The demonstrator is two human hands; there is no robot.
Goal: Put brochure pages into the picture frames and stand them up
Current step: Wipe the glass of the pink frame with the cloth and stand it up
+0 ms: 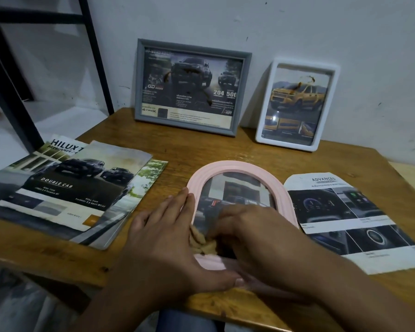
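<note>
Pink arched frame [237, 167] lying flat on the wooden table [261, 152], a brochure page visible behind its glazing. Left hand [168, 238] rests on the frame's left rim, fingers straight and together. Right hand [256, 243] covers the lower glazing, fingers curled; whether it pinches anything cannot be told. Grey frame [192, 86] and white frame [297, 104], both filled, stand against the wall. Brochures [65, 188] lie left; a cut page [350, 221] lies right.
</note>
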